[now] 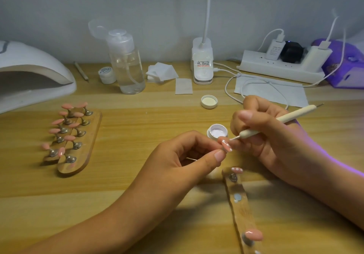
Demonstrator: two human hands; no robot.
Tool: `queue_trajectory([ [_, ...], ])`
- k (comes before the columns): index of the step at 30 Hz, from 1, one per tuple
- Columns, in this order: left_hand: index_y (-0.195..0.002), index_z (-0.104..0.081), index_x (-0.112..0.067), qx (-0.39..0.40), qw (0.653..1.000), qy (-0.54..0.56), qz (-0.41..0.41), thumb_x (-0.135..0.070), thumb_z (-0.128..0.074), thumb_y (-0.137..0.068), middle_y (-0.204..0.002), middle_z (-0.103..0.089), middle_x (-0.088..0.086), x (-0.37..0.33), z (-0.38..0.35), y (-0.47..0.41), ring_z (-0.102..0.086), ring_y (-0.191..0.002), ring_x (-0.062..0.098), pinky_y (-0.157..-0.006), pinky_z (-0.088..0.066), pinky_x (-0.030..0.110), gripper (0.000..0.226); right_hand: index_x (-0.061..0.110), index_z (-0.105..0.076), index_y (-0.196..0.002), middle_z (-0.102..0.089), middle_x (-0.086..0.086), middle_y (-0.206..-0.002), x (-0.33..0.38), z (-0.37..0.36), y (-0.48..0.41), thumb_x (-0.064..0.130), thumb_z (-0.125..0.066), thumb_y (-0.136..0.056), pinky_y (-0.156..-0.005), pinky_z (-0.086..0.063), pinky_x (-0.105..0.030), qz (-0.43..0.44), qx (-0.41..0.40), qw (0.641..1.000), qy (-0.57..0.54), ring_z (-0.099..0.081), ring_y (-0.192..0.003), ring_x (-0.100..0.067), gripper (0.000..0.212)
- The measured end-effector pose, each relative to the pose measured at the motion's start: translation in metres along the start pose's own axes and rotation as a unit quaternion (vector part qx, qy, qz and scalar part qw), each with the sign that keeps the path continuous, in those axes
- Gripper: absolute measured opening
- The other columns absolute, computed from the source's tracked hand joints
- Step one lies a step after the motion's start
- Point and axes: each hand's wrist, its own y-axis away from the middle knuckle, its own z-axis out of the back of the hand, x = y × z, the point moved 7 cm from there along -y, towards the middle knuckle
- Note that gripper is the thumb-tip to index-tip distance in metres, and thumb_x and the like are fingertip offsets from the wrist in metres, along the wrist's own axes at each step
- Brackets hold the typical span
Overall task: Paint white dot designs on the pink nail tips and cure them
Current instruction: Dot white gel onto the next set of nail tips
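Observation:
My left hand [189, 155] pinches the stand of a pink nail tip [226, 145] that carries white dots. My right hand [266, 133] grips a cream dotting tool [275, 123], and its metal point sits just right of that tip. An open pot of white gel [217, 131] stands right behind the tip. A wooden strip [241, 210] in front of my right hand holds a dotted tip [237, 170] and a plain pink tip [254, 234]. At the left, two wooden strips [86, 151] carry several plain pink tips [70, 137].
A white curing lamp [29, 72] sits at the far left. Behind are a clear pump bottle [128, 64], a small white jar [107, 75], wipes [161, 72], a desk lamp base [202, 64], a power strip [279, 66] with cables, and the pot's lid [209, 101].

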Motion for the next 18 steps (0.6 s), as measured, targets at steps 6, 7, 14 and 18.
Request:
queue_trajectory([
  [6, -0.082, -0.073, -0.028, 0.007, 1.0, 0.008, 0.0, -0.026, -0.067, -0.079, -0.086, -0.072, -0.011, -0.001, -0.001, 0.0, -0.061, -0.075, 0.001, -0.068, -0.048, 0.016, 0.007, 0.025, -0.067, -0.077, -0.061, 0.009, -0.068, 0.008, 0.019, -0.005, 0.027, -0.073, -0.079, -0.092, -0.053, -0.031, 0.088, -0.027, 0.994, 0.056, -0.062, -0.072, -0.004, 0.007],
  [7, -0.083, -0.073, -0.027, 0.008, 1.0, 0.009, 0.001, -0.026, -0.068, -0.079, -0.086, -0.073, -0.011, -0.001, -0.001, 0.0, -0.061, -0.075, 0.001, -0.068, -0.048, 0.016, 0.006, 0.025, -0.07, -0.081, -0.066, 0.009, -0.076, 0.009, 0.022, -0.005, 0.027, -0.074, -0.078, -0.097, -0.05, -0.033, 0.097, -0.038, 0.99, 0.095, -0.064, -0.082, -0.008, 0.004],
  [14, -0.085, -0.073, -0.029, 0.017, 1.0, 0.003, 0.0, -0.027, -0.066, -0.081, -0.082, -0.07, -0.014, -0.001, -0.002, 0.001, -0.061, -0.076, 0.001, -0.069, -0.048, 0.015, 0.008, 0.026, -0.068, -0.099, -0.071, 0.01, -0.092, 0.019, 0.019, 0.001, 0.027, -0.063, -0.087, -0.078, -0.048, -0.013, 0.164, -0.078, 0.915, 0.361, -0.065, -0.091, -0.009, 0.013],
  [18, -0.087, -0.072, -0.029, 0.021, 1.0, -0.003, 0.0, -0.032, -0.067, -0.082, -0.084, -0.07, -0.014, 0.001, -0.002, 0.0, -0.061, -0.077, 0.002, -0.07, -0.049, 0.017, 0.007, 0.025, -0.066, -0.098, -0.066, 0.008, -0.093, 0.014, 0.007, 0.001, 0.028, -0.062, -0.088, -0.079, -0.046, -0.017, 0.18, -0.028, 0.871, 0.457, -0.059, -0.088, -0.015, 0.011],
])
